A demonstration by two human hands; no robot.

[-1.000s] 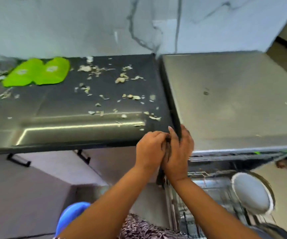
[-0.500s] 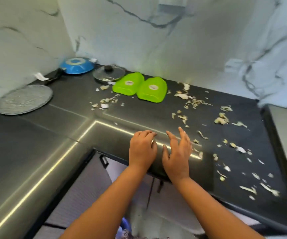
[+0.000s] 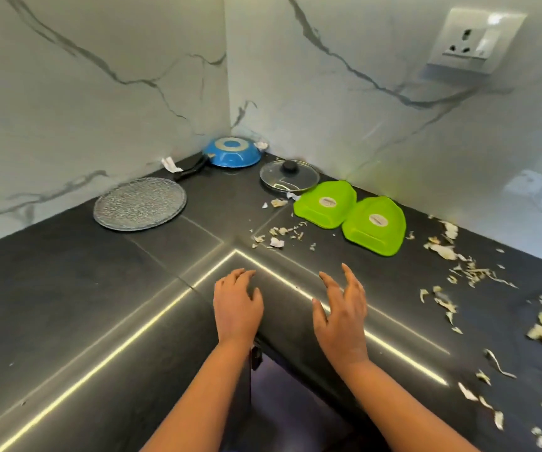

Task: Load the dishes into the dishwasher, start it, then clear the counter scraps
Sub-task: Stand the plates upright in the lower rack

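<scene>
Both hands hold nothing: the left hand [image 3: 237, 308] has fingers loosely together, palm down, the right hand [image 3: 341, 313] has fingers spread, over the dark counter [image 3: 67, 305] at its inner corner edge. Scraps [image 3: 468, 272] lie scattered ahead and right of the right fingers. Beyond sit two overturned green bowls [image 3: 374, 225] with unreadable stickers, marble walls behind
</scene>
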